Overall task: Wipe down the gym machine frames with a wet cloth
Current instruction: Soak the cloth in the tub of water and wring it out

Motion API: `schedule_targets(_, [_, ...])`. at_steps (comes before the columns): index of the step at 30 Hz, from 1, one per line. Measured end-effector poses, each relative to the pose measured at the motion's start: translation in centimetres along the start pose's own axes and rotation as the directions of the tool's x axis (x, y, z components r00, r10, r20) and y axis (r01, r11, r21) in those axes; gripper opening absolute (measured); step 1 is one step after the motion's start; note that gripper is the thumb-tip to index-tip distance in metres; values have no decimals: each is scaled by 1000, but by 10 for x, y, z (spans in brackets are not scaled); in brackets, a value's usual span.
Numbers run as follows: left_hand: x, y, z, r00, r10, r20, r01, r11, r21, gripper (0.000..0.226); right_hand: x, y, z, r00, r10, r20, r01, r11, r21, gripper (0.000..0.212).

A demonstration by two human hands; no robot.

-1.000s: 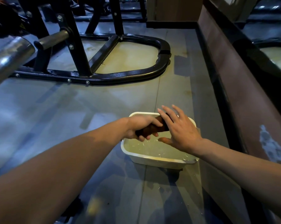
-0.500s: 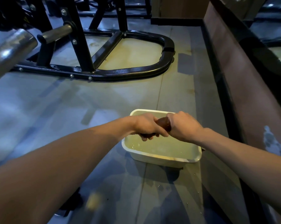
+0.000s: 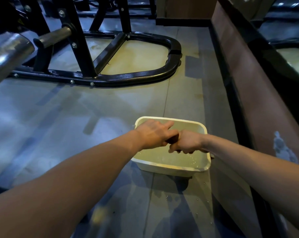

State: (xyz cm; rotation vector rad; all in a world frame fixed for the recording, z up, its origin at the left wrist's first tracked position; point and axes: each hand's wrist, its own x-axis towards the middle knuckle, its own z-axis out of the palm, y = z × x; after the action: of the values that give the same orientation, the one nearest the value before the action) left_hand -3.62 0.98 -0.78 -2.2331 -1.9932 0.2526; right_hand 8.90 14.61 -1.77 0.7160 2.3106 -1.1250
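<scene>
A white plastic tub [image 3: 171, 166] of water stands on the grey floor. Over it, both hands hold a dark, rolled-up cloth [image 3: 172, 140], of which only a short piece shows between them. My left hand [image 3: 153, 134] grips one end with the back of the hand up and one finger stretched forward. My right hand [image 3: 186, 143] is a fist curled round the other end. Droplets speckle the water below the right hand. The black machine frame [image 3: 145, 75] lies on the floor beyond the tub, apart from both hands.
A chrome bar [image 3: 8, 52] juts in at upper left, above a shorter metal peg [image 3: 56, 36] on the frame's upright. A brown wall panel [image 3: 248, 86] with a dark ledge runs along the right. Water spots mark the floor in front of the tub.
My right hand, open beside the cloth a second ago, closed round its end. Both hands have since turned against each other on the cloth, and drops now fall into the tub.
</scene>
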Motion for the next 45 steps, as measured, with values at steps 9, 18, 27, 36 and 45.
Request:
schedule_targets(9, [8, -22, -4, 610, -406, 681, 648, -241, -723, 36, 3, 28, 27, 777, -463, -428, 134, 785, -605, 107])
schedule_targets(18, [-11, -20, -31, 695, 105, 711, 670, -452, -588, 43, -5, 11, 10, 496, -731, -468, 396, 670, -628, 51])
schedule_targets(27, [18, 17, -27, 850, -461, 254, 522, 804, -284, 32, -12, -4, -3, 832, -310, -460, 27, 851, -524, 14])
schedule_targets(36, [4, -16, -21, 988, -154, -14, 153, 988, -33, 35, -11, -16, 9, 998, -32, -55, 54, 885, 462, 25])
schedule_targets(45, [1, -14, -3, 1000, 15, 2, -15, 1000, -15, 48, -4, -2, 1, 996, -55, 77, 31, 960, 279, 27])
